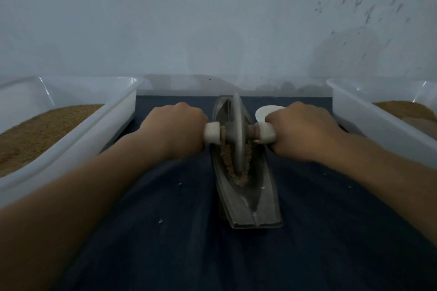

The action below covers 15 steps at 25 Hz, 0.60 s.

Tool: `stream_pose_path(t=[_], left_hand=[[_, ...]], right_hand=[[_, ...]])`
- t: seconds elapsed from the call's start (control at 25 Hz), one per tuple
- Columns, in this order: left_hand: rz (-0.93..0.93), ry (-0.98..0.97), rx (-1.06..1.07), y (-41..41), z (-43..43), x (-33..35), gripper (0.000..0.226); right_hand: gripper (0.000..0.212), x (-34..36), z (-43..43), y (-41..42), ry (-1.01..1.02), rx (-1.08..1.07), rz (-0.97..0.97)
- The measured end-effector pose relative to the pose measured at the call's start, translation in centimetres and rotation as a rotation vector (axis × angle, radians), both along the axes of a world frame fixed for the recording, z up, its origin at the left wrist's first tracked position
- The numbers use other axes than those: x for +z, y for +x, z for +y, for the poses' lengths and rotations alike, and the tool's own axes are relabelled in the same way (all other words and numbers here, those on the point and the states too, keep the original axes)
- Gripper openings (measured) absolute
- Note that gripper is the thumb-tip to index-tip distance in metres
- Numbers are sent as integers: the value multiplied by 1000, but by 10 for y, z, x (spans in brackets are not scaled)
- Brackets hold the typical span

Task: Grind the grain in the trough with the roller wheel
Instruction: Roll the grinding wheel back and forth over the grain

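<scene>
The grain is lying in the groove of the trough, banking up on both sides of the wheel and clumping just on the near side of its rim. The trough is sitting lengthwise in the middle of the dark cloth. The wheel is standing upright in the far half of the groove. The left hand is wrapping its fingers round the left handle, and the right hand is doing the same on the right handle, knuckles up.

The roll probably needs equal downward weight through both handles, so the wheel is tracking straight over the near clump rather than climbing a wall and spilling grain. Nothing is bracing the trough, so it may be sliding under a hard push.

The trough's far tip is hiding behind the wheel, and the fingertips are out of sight under the handles. A white round thing is showing partly behind the right hand; what it is cannot be told. The left tub and the right tub, each holding brown meal, are running off the picture's edges. The dim light is making the grain's fineness hard to judge.
</scene>
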<state>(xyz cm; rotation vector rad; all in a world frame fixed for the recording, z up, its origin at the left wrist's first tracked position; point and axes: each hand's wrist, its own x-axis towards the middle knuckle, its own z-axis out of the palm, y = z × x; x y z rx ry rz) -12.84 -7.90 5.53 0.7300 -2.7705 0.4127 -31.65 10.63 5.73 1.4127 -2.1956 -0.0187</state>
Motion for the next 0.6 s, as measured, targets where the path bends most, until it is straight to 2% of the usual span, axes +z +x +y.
stream_pose_path(t=[0.08, 0.24, 0.32, 0.44, 0.52, 0.6], left_hand=[[42, -21, 64, -20, -3, 6, 12], [12, -24, 81, -25, 3, 15, 16], [-12, -47, 17, -4, 13, 10, 15], [54, -128, -71, 21, 20, 2, 19], [80, -187, -59, 18, 21, -1, 20], [83, -127, 35, 3, 16, -2, 8]], right_hand=[[15, 13, -26, -4, 54, -46, -129], [18, 20, -30, -3, 80, -31, -210], [22, 6, -2, 3, 22, 55, -145], [37, -4, 31, 14, -153, 122, 99], [36, -8, 30, 12, -184, 136, 109], [27, -3, 13, 7, -130, 88, 32]])
